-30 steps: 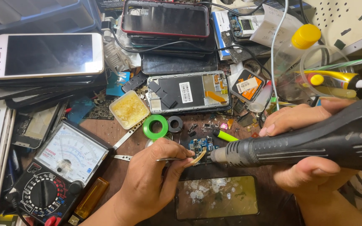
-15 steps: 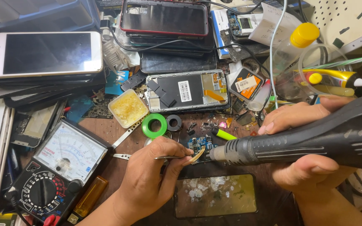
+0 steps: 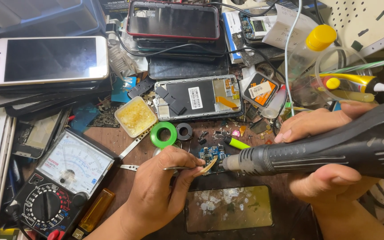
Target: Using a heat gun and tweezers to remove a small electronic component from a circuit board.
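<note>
— Holding tweezers (image 3: 181, 168) pinched, the left hand (image 3: 158, 195) steadies the small blue board (image 3: 210, 154) at the bench middle.
— Yes; right hand (image 3: 330, 178) wrapped around the hot-air handle (image 3: 325, 149); better keep its nozzle steady, I think.

A worn brown desk (image 3: 285, 209) sits under even overhead light, crowded to its edges with repair clutter; a white perforated panel (image 3: 361, 22) rises at the far right corner, a blue plastic bin (image 3: 36, 18) far left.
</note>
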